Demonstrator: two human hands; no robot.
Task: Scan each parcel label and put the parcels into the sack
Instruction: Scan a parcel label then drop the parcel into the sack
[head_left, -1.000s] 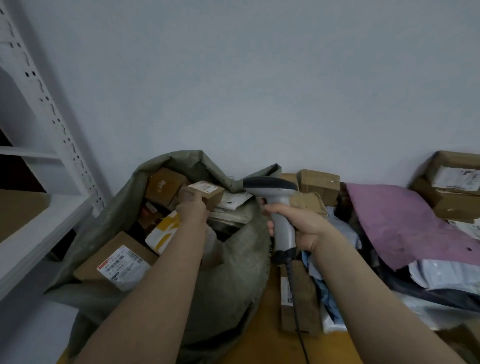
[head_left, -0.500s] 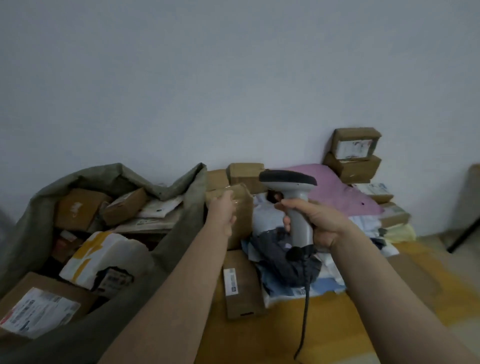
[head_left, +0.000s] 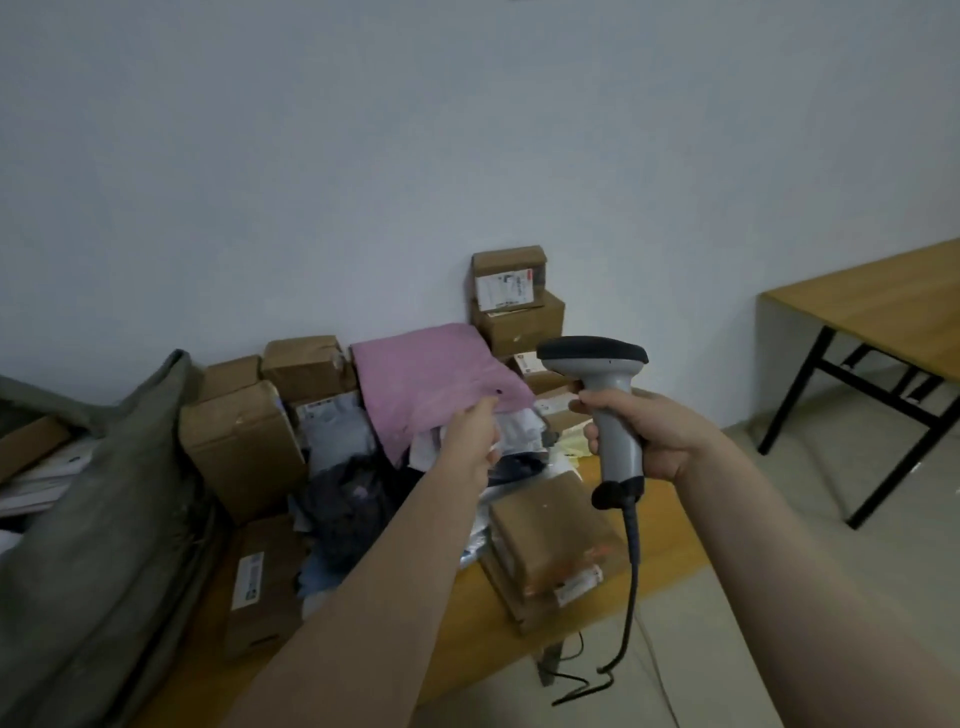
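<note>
My left hand (head_left: 470, 441) reaches into the parcel pile and pinches the lower edge of a pink poly mailer (head_left: 426, 379), which lies on top of white and dark bags. In my right hand (head_left: 647, 436) I grip the handle of a grey barcode scanner (head_left: 605, 395). It stands upright to the right of the mailer, and its cable hangs down past the table edge. The grey-green sack (head_left: 104, 519) slumps at the left, with parcels showing in its mouth at the far left.
Brown cardboard boxes (head_left: 244, 447) crowd the wooden table (head_left: 670, 540) against the wall. Two labelled boxes (head_left: 511, 301) are stacked behind the mailer, and flat boxes (head_left: 550, 540) lie near the front edge. A second table (head_left: 883, 306) stands at the right over a tiled floor.
My left hand left a small box in the sack and swung right across the pile to the pink mailer. The view panned right; the scanner stayed in my right hand.
</note>
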